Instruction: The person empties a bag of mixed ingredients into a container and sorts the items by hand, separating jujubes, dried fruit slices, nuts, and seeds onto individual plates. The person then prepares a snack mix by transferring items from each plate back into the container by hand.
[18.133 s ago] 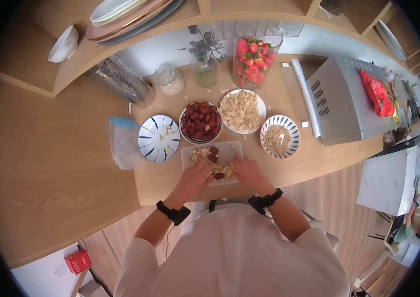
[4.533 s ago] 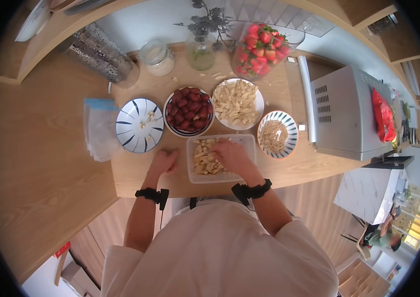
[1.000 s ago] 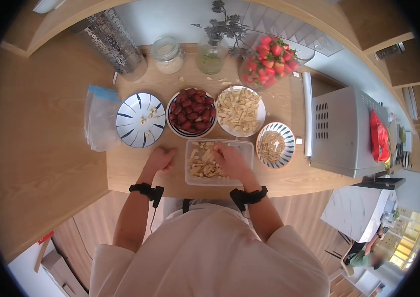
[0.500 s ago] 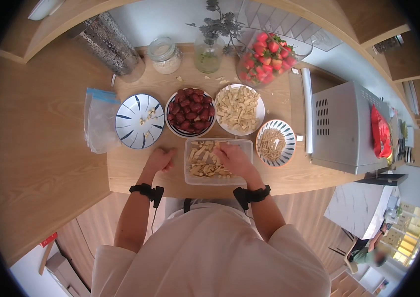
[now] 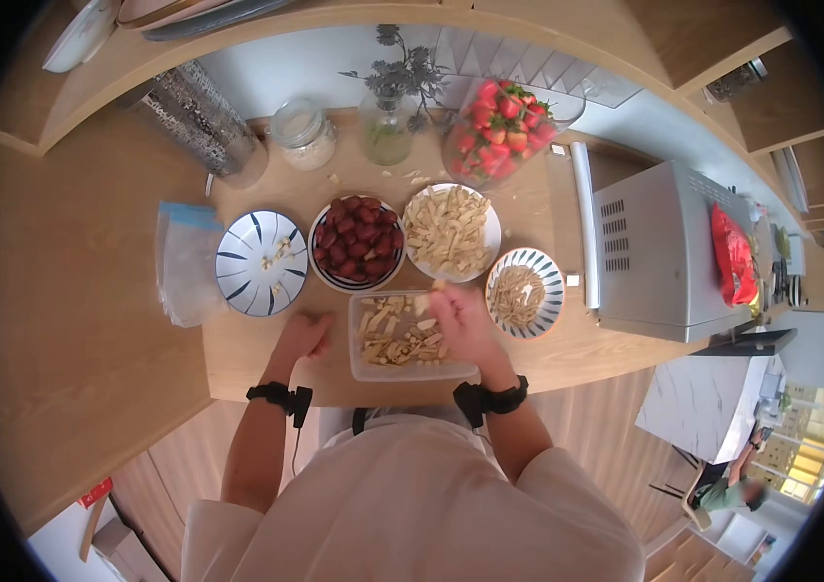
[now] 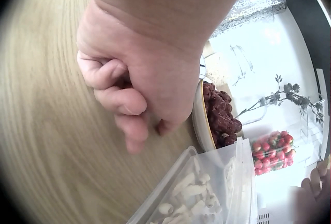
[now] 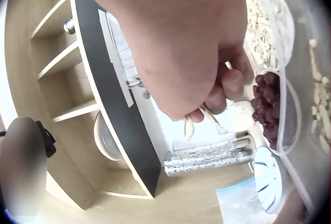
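My right hand (image 5: 468,325) is raised over the right side of a clear plastic box (image 5: 402,375) and pinches a few pale dried slices (image 7: 189,129) at its fingertips. More pale slices (image 5: 395,347) lie spread along the box's bottom. To the left of the box, my left hand (image 5: 303,338) rests on the wooden table with loosely curled fingers (image 6: 121,101) and holds nothing. Behind the box are a bowl of red dates (image 5: 358,241) and a white plate heaped with pale slices (image 5: 451,231).
A striped plate (image 5: 247,291) with crumbs and clear zip bags (image 5: 187,272) lie left. On the right stand a bowl of thin brown sticks (image 5: 519,294) and a grey oven (image 5: 659,257). Strawberries in a clear container (image 5: 499,136), a glass jar (image 5: 303,136) and a vase (image 5: 386,131) line the back.
My right hand has come up out of the box and moved right, with pale slices between its fingertips. The left hand stays at the same place beside the box. The head view has shifted slightly.
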A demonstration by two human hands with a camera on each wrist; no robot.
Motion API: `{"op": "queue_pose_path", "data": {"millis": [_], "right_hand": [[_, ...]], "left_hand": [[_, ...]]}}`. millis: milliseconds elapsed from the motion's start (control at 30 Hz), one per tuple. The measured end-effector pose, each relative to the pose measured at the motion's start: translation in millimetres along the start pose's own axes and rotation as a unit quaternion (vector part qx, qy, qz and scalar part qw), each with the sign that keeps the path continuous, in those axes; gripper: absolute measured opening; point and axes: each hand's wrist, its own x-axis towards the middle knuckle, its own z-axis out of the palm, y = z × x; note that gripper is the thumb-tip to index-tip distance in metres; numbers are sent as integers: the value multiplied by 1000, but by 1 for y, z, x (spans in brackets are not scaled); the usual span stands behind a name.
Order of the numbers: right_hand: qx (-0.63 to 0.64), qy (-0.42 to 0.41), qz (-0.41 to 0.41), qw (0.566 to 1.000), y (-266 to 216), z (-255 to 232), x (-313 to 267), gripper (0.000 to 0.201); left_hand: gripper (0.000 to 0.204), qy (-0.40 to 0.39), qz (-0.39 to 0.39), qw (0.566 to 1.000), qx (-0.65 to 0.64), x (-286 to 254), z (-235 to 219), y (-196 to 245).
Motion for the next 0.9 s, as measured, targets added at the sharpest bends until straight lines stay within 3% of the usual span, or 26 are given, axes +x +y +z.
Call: {"op": "queue_pose_path", "data": {"millis": [67,100,167,267,467,567,700,900], "right_hand": [[-10,127,-27,991,1,-11,7,18],[-10,127,-27,991,3,-17,12,18],[-95,210,-26,973,6,-27,25,18],[-152,238,-34,959,8,-40,44,19],[-266,238,-34,933,27,-50,67,24],[-287,221,5,932,31,-51,72,22],[-282,207,-23,937,63,-49,75,18],[-287,168,-18,943,72,-43,61,22]], "left_hand": [[67,1,1,1000,-2,0,0,-2],[67,-1,3,1000,-6,0,-1,-3],[67,-3,6,1000,-8,1,0,-4],[67,-5,4,1000,-10,0,-1,-1],[66,-3,1,1000,-9,-2,0,-1],[66,-4,-4,1000,-10,-2,0,-1],[66,-8,-2,1000,-5,-4,-1,1],[69,-7,1,1000,-9,4,1,-8]]}}
